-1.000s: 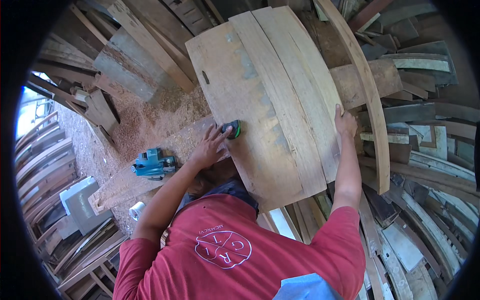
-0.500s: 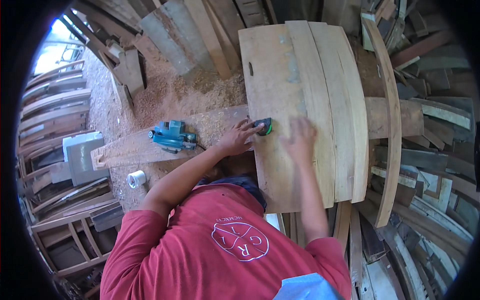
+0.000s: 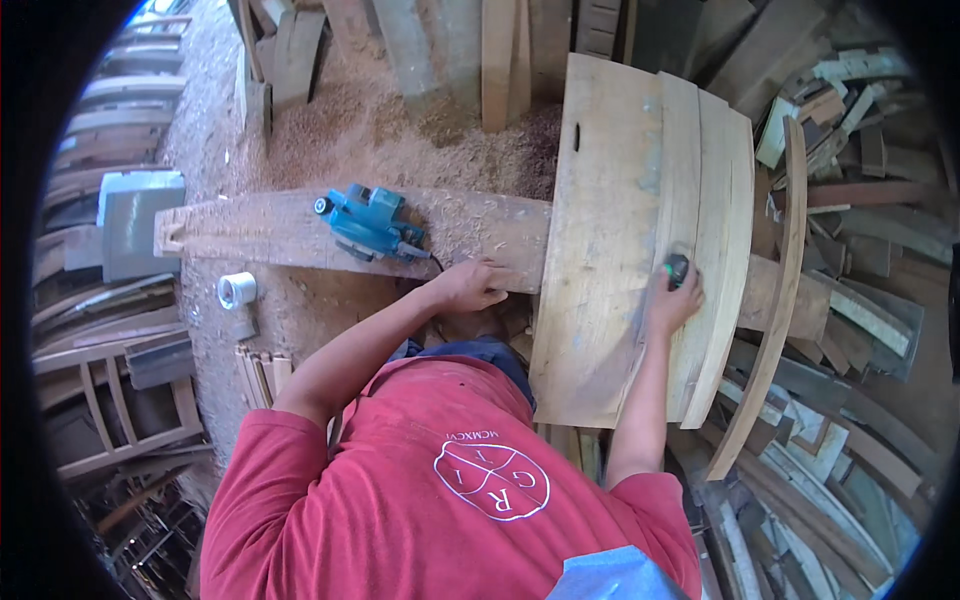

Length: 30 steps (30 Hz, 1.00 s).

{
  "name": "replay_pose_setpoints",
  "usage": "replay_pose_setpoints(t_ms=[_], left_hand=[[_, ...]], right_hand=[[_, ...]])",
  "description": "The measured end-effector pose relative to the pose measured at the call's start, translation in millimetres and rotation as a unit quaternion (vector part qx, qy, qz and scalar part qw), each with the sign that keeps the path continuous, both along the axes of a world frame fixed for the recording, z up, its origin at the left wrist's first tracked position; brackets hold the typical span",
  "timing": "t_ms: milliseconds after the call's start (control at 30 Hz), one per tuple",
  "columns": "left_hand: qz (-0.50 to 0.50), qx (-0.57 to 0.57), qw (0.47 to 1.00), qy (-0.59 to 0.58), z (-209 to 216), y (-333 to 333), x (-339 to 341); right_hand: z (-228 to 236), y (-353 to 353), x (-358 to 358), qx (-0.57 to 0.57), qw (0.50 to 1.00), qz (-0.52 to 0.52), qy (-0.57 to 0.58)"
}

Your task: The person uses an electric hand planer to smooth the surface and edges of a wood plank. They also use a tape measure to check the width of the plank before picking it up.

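My right hand [image 3: 676,300] is closed around a small black and green tape measure [image 3: 678,268] over the wide pale wooden panel [image 3: 600,250]. That panel is made of boards side by side and lies across the long bench plank [image 3: 270,232]. To its left, my left hand [image 3: 474,286] rests at the plank's near edge, its fingers loosely stretched out and holding nothing. A blue electric planer [image 3: 370,222] sits on the plank beyond and left of that hand, its cord trailing toward me.
A white cup-like container [image 3: 237,290] stands on the ground at the left, near a grey box [image 3: 142,225]. Wood shavings [image 3: 350,140] cover the ground behind the plank. A curved wooden strip [image 3: 770,330] lies right of the panel, with stacked offcuts beyond.
The tape measure was at my left hand by the panel's left edge; now it is in my right hand, farther right. My left hand is off the panel. The view has shifted.
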<state>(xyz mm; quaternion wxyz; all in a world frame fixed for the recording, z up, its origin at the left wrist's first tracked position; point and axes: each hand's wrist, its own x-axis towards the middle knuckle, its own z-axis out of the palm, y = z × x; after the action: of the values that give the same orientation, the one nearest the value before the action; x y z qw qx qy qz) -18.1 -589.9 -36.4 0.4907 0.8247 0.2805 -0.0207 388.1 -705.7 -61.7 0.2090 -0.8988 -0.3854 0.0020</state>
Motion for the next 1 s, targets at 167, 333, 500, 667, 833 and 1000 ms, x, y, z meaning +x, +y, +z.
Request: replay_pose_setpoints(t_ms=[167,333,500,667,833,1000], left_hand=[[0.023,-0.066,0.997,-0.03,15,-12,-47],[0.047,-0.179,0.981,-0.05,4,-17,-97],[0.02,-0.359,0.932,-0.046,7,-7,-131],[-0.091,-0.314,0.945,-0.021,7,26,-135],[-0.147,-0.247,0.958,0.006,38,55,-105],[-0.01,-0.313,0.948,-0.048,55,67,-49]], right_hand=[[2,-23,-16,-0.097,0.987,-0.087,-0.097],[1,-140,-115,-0.113,0.917,-0.377,-0.073],[12,-185,-182,0.026,0.714,-0.654,0.25],[21,-186,-202,0.147,0.642,-0.696,0.286],[71,-160,-260,0.226,0.686,-0.675,0.153],[67,-178,-290,0.468,0.678,-0.564,0.054]])
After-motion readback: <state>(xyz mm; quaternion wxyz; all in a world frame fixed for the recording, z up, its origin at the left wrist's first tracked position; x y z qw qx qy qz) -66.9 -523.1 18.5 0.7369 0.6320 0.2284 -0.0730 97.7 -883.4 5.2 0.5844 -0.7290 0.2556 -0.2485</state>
